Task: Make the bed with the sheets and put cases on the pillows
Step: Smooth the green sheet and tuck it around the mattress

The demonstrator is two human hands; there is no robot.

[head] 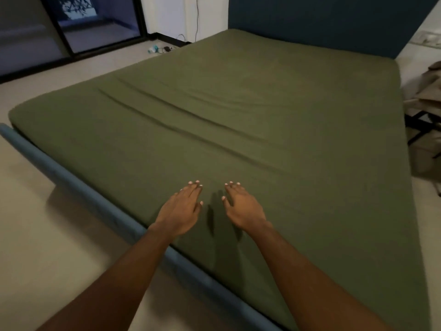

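Bedding first: I am looking at an olive-green sheet (238, 120) lying across the whole mattress, inside the blue bed frame (78, 177), with long creases running diagonally over its middle. I am seeing my left hand (181, 211) and right hand (243, 209) reaching side by side, palms down over the sheet's near edge, fingers (194, 187) extended flat, close together, gripping nothing.

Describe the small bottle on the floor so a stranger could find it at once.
Start at the big bed under its green sheet and follow its far left edge toward the dark glass door. On the pale floor between them lies a small clear bottle with a teal band. Beside it sits a dark tangle of cable; the bottle is the lighter, see-through object.
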